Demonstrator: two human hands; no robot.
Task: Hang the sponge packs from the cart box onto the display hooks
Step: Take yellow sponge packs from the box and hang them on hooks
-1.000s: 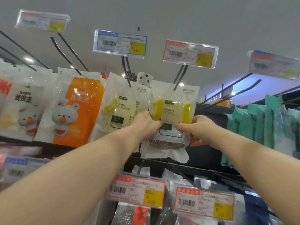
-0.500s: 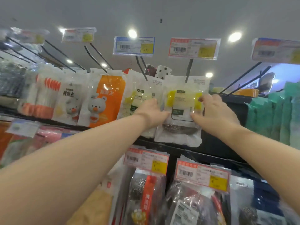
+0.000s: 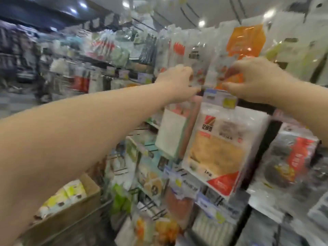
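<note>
The sponge packs point(image 3: 62, 196) lie in the cart box point(image 3: 74, 221) under the left arm; they look light, soft and slick-wrapped, so are best pinched near the hang hole. The right hand point(image 3: 252, 80) pinches a hanging orange pack point(image 3: 245, 41); whether the left hand point(image 3: 177, 82) grips anything cannot be told through the blur

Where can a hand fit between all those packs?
Only the dark strip between the yellow pack and the scourer pack looks bare. It's crowded up by the left hand and right hand, where the orange pack and neighbours overlap.

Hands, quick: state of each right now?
Left hand: fingers curled at blurred clear packs; grip cannot be told.
Right hand: pinches hanging orange-and-clear plastic pack.
</note>
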